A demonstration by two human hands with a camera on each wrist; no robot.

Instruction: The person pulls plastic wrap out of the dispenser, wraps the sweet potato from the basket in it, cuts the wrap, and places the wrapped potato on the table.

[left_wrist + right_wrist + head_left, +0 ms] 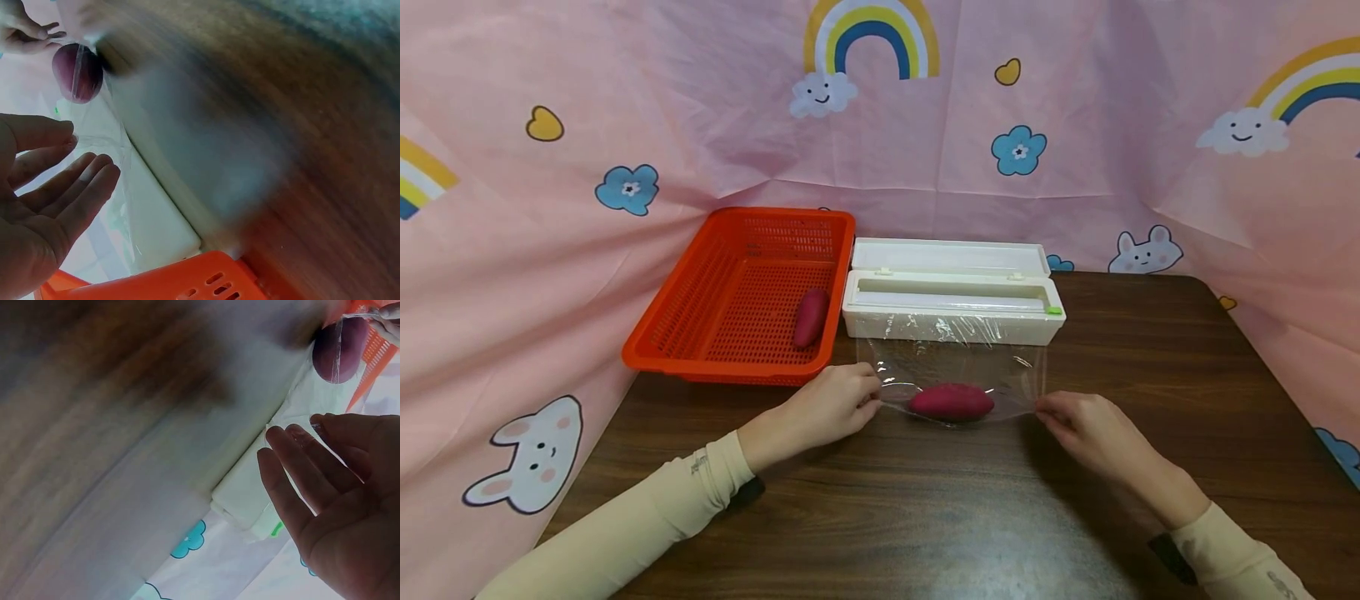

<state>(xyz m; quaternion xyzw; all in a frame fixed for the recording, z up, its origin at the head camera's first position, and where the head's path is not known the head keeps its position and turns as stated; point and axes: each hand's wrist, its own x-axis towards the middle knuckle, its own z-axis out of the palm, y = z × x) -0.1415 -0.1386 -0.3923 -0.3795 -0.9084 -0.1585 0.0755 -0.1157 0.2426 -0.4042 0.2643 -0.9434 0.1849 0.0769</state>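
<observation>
A purple-red sweet potato (pixel 952 402) lies in the middle of a sheet of clear plastic wrap (pixel 958 362), near its front edge. The sheet stretches forward from a white wrap dispenser box (pixel 951 325), whose lid stands open at the back with the roll visible inside. My left hand (pixel 835 400) pinches the front left corner of the wrap between thumb and index finger. At the front right corner, my right hand (pixel 1093 433) pinches the wrap too. Both wrist views show the remaining fingers loosely extended, and a strip of film crosses in front of the sweet potato (pixel 77 73).
An orange plastic basket (pixel 673 365) stands left of the dispenser, with another sweet potato (pixel 811 318) inside at its right. Everything rests on a dark wooden table (pixel 925 525). A pink patterned cloth (pixel 700 100) hangs behind and along both sides.
</observation>
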